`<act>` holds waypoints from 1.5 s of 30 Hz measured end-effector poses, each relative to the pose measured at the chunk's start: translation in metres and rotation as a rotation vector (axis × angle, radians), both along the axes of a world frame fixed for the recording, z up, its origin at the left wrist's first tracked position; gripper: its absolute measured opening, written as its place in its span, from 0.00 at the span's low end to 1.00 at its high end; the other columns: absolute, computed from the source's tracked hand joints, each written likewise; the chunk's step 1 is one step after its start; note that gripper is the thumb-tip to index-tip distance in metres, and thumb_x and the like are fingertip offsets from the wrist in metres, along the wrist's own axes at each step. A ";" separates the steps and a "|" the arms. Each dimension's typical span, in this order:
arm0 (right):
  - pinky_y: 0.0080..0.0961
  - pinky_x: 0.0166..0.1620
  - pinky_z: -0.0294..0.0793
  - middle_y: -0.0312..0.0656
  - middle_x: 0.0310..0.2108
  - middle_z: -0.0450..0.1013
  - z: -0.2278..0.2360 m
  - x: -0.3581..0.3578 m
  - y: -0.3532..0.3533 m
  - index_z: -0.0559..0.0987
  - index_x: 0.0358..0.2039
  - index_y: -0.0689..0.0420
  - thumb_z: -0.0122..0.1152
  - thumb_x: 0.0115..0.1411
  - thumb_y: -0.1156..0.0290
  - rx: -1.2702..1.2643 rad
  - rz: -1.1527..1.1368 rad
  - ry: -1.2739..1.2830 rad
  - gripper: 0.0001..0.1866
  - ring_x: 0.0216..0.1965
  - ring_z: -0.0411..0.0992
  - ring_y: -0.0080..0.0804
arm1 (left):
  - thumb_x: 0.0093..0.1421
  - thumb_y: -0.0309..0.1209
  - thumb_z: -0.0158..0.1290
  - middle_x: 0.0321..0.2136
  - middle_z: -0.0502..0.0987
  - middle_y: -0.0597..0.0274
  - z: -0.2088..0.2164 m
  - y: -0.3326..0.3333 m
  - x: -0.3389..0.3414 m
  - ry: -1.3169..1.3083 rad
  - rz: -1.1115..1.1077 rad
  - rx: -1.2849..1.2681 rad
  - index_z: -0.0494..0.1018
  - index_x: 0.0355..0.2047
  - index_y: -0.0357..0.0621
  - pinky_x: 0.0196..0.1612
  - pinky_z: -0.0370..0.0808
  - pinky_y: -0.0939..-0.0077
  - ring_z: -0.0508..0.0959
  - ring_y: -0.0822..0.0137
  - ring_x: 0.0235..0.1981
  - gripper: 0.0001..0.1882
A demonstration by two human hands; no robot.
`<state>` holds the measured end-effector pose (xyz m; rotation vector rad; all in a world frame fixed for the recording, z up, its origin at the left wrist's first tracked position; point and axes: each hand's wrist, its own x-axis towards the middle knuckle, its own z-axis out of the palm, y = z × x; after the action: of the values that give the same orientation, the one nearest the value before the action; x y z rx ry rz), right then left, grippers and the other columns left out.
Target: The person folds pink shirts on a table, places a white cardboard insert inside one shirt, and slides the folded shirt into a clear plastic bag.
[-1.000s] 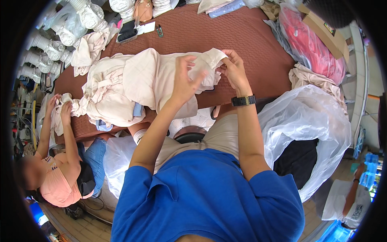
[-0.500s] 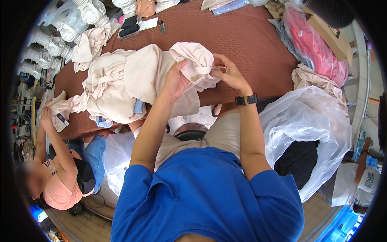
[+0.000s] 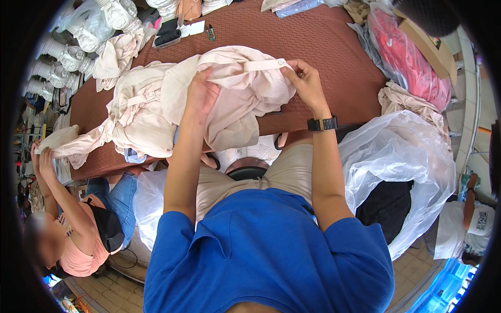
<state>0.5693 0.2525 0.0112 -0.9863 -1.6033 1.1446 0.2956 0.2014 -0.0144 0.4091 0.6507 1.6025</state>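
A pale beige garment (image 3: 229, 99) lies across the table, its near end lifted between my hands. My left hand (image 3: 203, 94) holds the fabric with the thumb over its upper edge. The fingertips of my right hand (image 3: 308, 81) pinch the end of a narrow fabric tab (image 3: 261, 65), next to a small button. Between my hands the tab is drawn fairly straight, and loose cloth hangs below it. Another buttoned tab (image 3: 143, 98) shows farther left on the cloth. At the far left, a co-worker's hands (image 3: 43, 159) hold another end of the beige cloth.
A brown textured cloth (image 3: 334, 68) covers the table. Small green thread snips (image 3: 210, 32) and black thread (image 3: 168, 35) lie at the back. White ornate balusters (image 3: 78, 60) line the left. A clear plastic bag (image 3: 386, 151) with dark fabric stands at my right, below a bagged red bundle (image 3: 404, 57).
My left hand has moved left and my right hand slightly right, spreading the bunched cloth and stretching out the tab. The co-worker's hands have moved left and down with their end.
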 end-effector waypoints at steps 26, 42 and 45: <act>0.25 0.31 0.73 0.38 0.25 0.76 0.014 0.023 0.032 0.80 0.37 0.64 0.64 0.61 0.68 0.166 -0.121 -0.077 0.11 0.25 0.72 0.22 | 0.68 0.36 0.51 0.31 0.72 0.70 0.039 -0.022 -0.027 1.074 -0.044 0.065 0.70 0.38 0.41 0.37 0.66 0.83 0.68 0.80 0.33 0.10; 0.15 0.19 0.65 0.37 0.17 0.73 0.102 0.069 0.057 0.77 0.37 0.65 0.64 0.61 0.63 0.266 -0.534 0.270 0.15 0.16 0.69 0.17 | 0.54 0.26 0.57 0.34 0.78 0.45 0.082 -0.027 -0.089 1.746 0.381 -0.026 0.77 0.39 0.39 0.40 0.72 0.64 0.77 0.46 0.35 0.11; 0.15 0.18 0.65 0.37 0.17 0.73 0.120 0.082 0.069 0.76 0.37 0.65 0.65 0.61 0.63 0.292 -0.566 0.253 0.16 0.15 0.70 0.18 | 0.61 0.30 0.55 0.34 0.81 0.60 0.093 -0.023 -0.109 1.571 0.314 0.080 0.78 0.41 0.37 0.39 0.71 0.75 0.77 0.68 0.33 0.11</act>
<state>0.6509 0.3212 0.1314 -0.9697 -1.1410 0.5982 0.1867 0.1787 0.0790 1.7384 1.8610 1.3331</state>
